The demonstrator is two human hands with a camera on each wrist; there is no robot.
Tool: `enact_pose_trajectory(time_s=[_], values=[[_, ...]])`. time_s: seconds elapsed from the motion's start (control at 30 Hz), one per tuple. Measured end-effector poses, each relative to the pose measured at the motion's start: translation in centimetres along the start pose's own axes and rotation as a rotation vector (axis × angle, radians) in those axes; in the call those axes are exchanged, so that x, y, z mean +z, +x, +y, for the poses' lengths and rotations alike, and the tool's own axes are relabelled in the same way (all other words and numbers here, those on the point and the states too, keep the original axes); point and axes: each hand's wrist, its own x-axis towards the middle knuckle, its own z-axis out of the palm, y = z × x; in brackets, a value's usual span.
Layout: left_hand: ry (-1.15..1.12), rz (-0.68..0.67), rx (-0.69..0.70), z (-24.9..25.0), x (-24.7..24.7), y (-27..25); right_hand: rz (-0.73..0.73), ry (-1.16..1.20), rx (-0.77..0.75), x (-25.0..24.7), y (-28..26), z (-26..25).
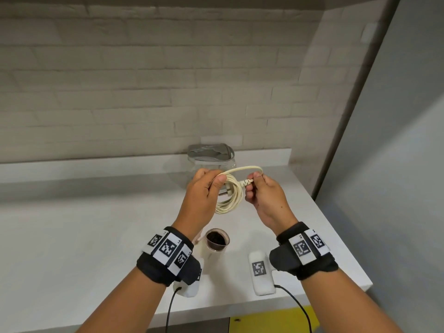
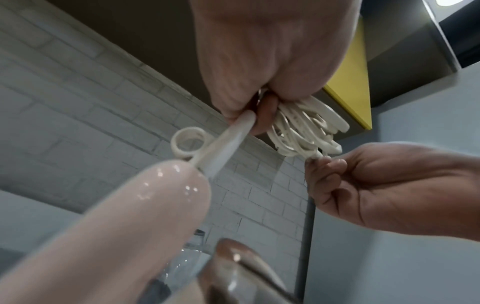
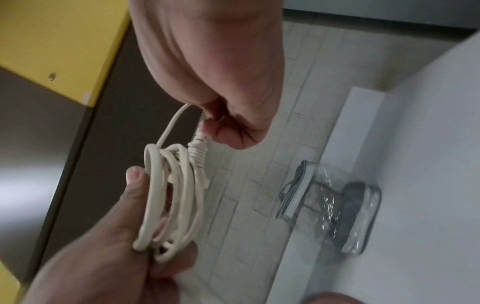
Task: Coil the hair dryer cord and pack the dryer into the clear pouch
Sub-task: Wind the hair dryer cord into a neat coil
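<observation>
Cream cord [image 1: 228, 195] nearly coiled — loops gripped by left hand [image 1: 203, 188], plug end pinched by right hand [image 1: 264, 193]; dryer unpacked, pouch [image 1: 211, 162] at 12 o'clock.

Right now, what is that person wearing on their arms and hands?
Both hands, left hand and right hand, are bare, and so are the forearms: no gloves or sleeves. Each wrist carries a black band crossed by white strips printed with black square code markers. A white box bearing one more marker hangs at the right wrist. Thin black cables trail back from both.
</observation>
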Motion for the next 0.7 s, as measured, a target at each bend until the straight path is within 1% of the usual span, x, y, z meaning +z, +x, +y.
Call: enact_pose_trajectory(time_s=[0.1,0.17,0.27,0.33,0.4,0.53,0.63,0.7], values=[[-0.041,-0.006,-0.011,-0.1,0.1,0.0,-0.046,0.146,0.185,0.3,0.3,0.1],[-0.136,0.012,-0.067,0.1,-0.1,0.1,-0.102,0.161,0.241,0.5,0.5,0.5],[-0.229,0.022,-0.141,0.5,-0.6,0.3,-0.172,0.205,0.269,0.9,0.4,0.5],[-0.298,-0.026,-0.178,0.7,-0.7,0.3,-0.166,0.237,0.294,1.2,0.2,0.5],[-0.318,-0.058,-0.184,0.9,-0.6,0.1,-0.131,0.281,0.343,1.4,0.2,0.7],[-0.316,-0.03,-0.193,1.1,-0.4,0.3,-0.103,0.392,0.412,1.5,0.2,0.8],[-0.429,-0.018,-0.266,1.0,-0.3,0.7,-0.107,0.436,0.406,1.6,-0.1,0.6],[-0.53,0.003,-0.324,1.0,-0.2,0.9,-0.167,0.387,0.385,1.7,-0.6,0.5]])
